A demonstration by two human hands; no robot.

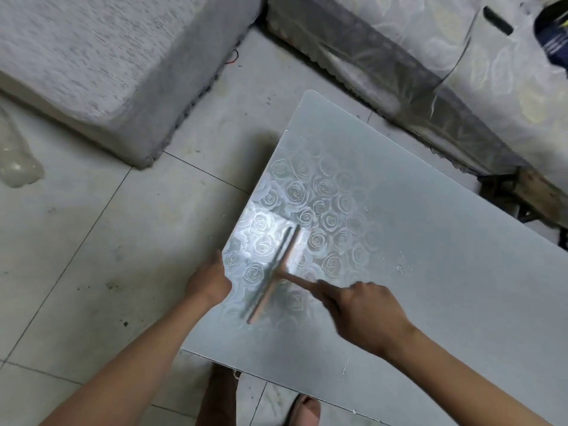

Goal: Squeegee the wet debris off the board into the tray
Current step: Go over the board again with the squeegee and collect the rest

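A large pale board [430,241] lies flat over the tiled floor, its left part wet and showing a rose pattern. A squeegee [275,273] with a pinkish bar and handle lies on that wet patch, blade toward the board's left edge. My right hand [365,312] grips the squeegee's handle, index finger stretched along it. My left hand [209,284] holds the board's left edge, thumb on top. Small white bits of debris [399,267] lie on the dry part to the right. No tray is in view.
A grey foam block [123,63] sits at the upper left, and a plastic-wrapped mattress [445,66] runs along the upper right. A crumpled clear bag [15,158] lies at the far left. My foot in a sandal [302,408] shows below the board.
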